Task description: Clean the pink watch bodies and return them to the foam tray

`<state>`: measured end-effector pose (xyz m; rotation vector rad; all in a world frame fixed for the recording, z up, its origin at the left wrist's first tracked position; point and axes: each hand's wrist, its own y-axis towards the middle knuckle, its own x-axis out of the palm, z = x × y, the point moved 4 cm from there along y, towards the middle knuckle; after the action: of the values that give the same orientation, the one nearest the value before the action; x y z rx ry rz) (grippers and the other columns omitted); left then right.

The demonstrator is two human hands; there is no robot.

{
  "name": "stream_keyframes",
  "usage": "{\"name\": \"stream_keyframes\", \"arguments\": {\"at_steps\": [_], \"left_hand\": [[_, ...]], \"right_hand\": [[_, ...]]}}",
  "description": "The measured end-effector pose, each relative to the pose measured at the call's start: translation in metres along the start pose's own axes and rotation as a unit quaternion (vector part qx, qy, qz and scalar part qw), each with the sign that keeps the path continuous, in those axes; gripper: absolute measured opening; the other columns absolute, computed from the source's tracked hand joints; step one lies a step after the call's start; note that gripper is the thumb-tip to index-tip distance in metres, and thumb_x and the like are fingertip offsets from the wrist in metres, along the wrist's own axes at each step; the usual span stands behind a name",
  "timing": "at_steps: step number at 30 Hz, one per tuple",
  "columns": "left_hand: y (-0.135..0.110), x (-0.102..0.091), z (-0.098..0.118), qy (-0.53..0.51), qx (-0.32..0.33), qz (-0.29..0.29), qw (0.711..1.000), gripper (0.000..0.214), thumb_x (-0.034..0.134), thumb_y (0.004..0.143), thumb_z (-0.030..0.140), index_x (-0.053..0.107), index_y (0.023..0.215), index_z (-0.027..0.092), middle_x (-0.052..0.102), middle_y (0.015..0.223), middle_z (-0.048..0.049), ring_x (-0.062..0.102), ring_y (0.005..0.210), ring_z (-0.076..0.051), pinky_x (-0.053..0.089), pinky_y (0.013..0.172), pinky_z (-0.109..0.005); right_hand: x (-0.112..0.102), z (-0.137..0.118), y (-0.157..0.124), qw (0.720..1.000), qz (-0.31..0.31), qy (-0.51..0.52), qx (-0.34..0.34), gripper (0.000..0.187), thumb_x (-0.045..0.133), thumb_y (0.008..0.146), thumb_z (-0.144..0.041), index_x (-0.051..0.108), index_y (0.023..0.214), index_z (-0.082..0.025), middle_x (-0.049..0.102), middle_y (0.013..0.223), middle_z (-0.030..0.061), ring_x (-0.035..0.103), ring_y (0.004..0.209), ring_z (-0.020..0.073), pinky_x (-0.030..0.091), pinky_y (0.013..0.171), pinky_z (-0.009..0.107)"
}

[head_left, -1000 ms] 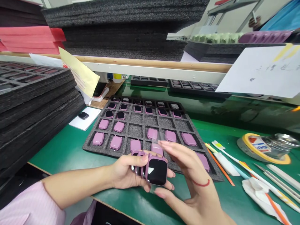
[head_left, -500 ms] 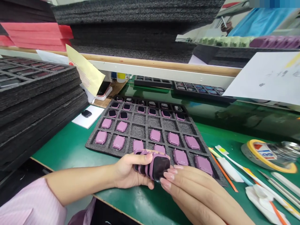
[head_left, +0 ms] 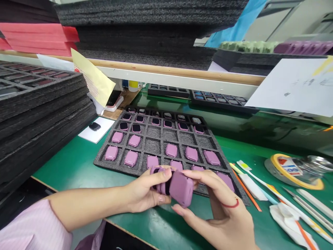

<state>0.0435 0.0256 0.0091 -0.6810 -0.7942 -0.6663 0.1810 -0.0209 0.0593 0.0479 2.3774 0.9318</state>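
My left hand (head_left: 145, 192) is closed around a small stack of purple watch bodies (head_left: 160, 180) held on edge above the green table. My right hand (head_left: 221, 211) pinches one purple watch body (head_left: 181, 189) at the front of that stack, its purple back facing me. Just behind both hands lies a dark foam tray (head_left: 153, 146) divided into cells. Several cells hold purple watch bodies back-up; the far rows hold ones with dark screens up (head_left: 136, 127).
Tall stacks of dark foam trays (head_left: 39, 111) stand at the left. A white card with a small dark watch (head_left: 94, 126) lies beside them. At the right are a tape roll (head_left: 293, 166), sticks, tweezers and a white cloth (head_left: 288, 213). More trays (head_left: 221, 99) sit under the shelf.
The front watch body showed its dark screen with my right fingers over it; now it is turned purple back toward me and my right hand grips it from the side.
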Motion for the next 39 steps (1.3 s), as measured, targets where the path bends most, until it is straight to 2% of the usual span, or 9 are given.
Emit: {"name": "stream_keyframes", "arguments": {"at_steps": [7, 13, 17, 20, 23, 27, 29, 34, 39], "left_hand": [[0.001, -0.001, -0.002, 0.021, -0.037, -0.089, 0.995, 0.059, 0.082, 0.071, 0.062, 0.074, 0.098, 0.011, 0.076, 0.085, -0.0133, 0.073, 0.069, -0.017, 0.039, 0.044, -0.015], [0.0, 0.0, -0.001, 0.01, -0.018, -0.039, 0.999, 0.055, 0.085, 0.071, 0.057, 0.075, 0.097, 0.009, 0.077, 0.085, -0.0116, 0.073, 0.072, -0.015, 0.046, 0.05, -0.014], [-0.004, 0.004, -0.001, -0.012, -0.031, -0.031, 0.999, 0.049, 0.091, 0.069, 0.045, 0.072, 0.102, 0.013, 0.078, 0.094, -0.0113, 0.077, 0.08, -0.018, 0.048, 0.054, -0.014], [-0.006, 0.006, -0.005, 0.014, -0.074, -0.056, 0.996, 0.045, 0.095, 0.062, 0.026, 0.069, 0.097, 0.015, 0.078, 0.095, -0.0093, 0.078, 0.082, -0.021, 0.047, 0.051, -0.015], [-0.007, 0.004, -0.006, 0.055, -0.082, -0.078, 0.992, 0.044, 0.093, 0.062, 0.026, 0.066, 0.096, 0.016, 0.078, 0.093, -0.0077, 0.078, 0.075, -0.021, 0.046, 0.047, -0.017], [-0.009, 0.002, -0.001, 0.109, -0.073, -0.08, 0.988, 0.035, 0.082, 0.071, 0.036, 0.064, 0.094, 0.016, 0.078, 0.084, -0.0065, 0.055, 0.034, -0.008, 0.018, 0.029, -0.02], [-0.011, 0.003, 0.001, 0.125, -0.064, -0.063, 0.988, 0.031, 0.078, 0.073, 0.032, 0.065, 0.096, 0.016, 0.079, 0.086, -0.0068, 0.043, 0.03, -0.004, 0.011, 0.031, -0.022], [-0.011, 0.007, 0.0, 0.081, -0.042, -0.045, 0.995, 0.039, 0.082, 0.07, 0.043, 0.072, 0.091, 0.011, 0.073, 0.076, -0.0063, 0.054, 0.047, -0.008, 0.026, 0.041, -0.021], [-0.003, -0.001, -0.003, 0.035, -0.037, -0.018, 0.999, 0.049, 0.07, 0.079, 0.058, 0.072, 0.081, 0.01, 0.053, 0.053, 0.0011, 0.036, 0.04, -0.005, 0.016, 0.039, -0.02]], "right_hand": [[0.0, -0.003, 0.004, 0.999, -0.02, -0.012, -0.023, 0.05, 0.077, 0.085, -0.023, 0.057, 0.13, -0.025, 0.073, 0.108, 0.0081, 0.069, 0.097, 0.0239, 0.058, 0.083, 0.039], [0.0, 0.002, 0.013, 0.995, -0.033, -0.06, -0.068, 0.045, 0.071, 0.084, -0.022, 0.059, 0.128, -0.022, 0.074, 0.109, 0.0087, 0.07, 0.095, 0.0224, 0.058, 0.082, 0.037], [-0.002, 0.035, 0.035, 0.996, 0.005, -0.07, 0.049, 0.03, 0.067, 0.087, -0.033, 0.065, 0.114, -0.021, 0.076, 0.103, 0.0079, 0.072, 0.091, 0.0229, 0.059, 0.078, 0.036], [0.016, 0.056, 0.057, 0.991, -0.001, -0.081, 0.111, 0.032, 0.068, 0.085, -0.038, 0.068, 0.111, -0.019, 0.076, 0.104, 0.0101, 0.072, 0.091, 0.026, 0.058, 0.081, 0.042], [0.052, 0.07, 0.072, 0.99, -0.038, -0.091, 0.098, 0.033, 0.073, 0.081, -0.038, 0.071, 0.107, -0.019, 0.075, 0.108, 0.0115, 0.069, 0.101, 0.0309, 0.053, 0.093, 0.053], [0.081, 0.084, 0.074, 0.99, -0.056, -0.082, 0.097, 0.031, 0.067, 0.087, -0.035, 0.071, 0.114, -0.019, 0.071, 0.124, 0.0163, 0.062, 0.122, 0.036, 0.04, 0.109, 0.066], [0.074, 0.082, 0.07, 0.992, -0.047, -0.068, 0.094, 0.033, 0.062, 0.092, -0.034, 0.068, 0.122, -0.02, 0.067, 0.132, 0.0163, 0.06, 0.128, 0.0333, 0.04, 0.112, 0.063], [0.023, 0.044, 0.047, 0.998, -0.021, -0.015, 0.057, 0.024, 0.051, 0.102, -0.043, 0.066, 0.108, -0.024, 0.072, 0.114, 0.0094, 0.069, 0.11, 0.0239, 0.056, 0.096, 0.044], [0.007, 0.005, 0.02, 0.996, -0.071, -0.001, -0.059, 0.031, 0.083, 0.08, -0.039, 0.06, 0.095, -0.024, 0.07, 0.114, 0.0109, 0.07, 0.109, 0.0264, 0.062, 0.086, 0.037]]}}
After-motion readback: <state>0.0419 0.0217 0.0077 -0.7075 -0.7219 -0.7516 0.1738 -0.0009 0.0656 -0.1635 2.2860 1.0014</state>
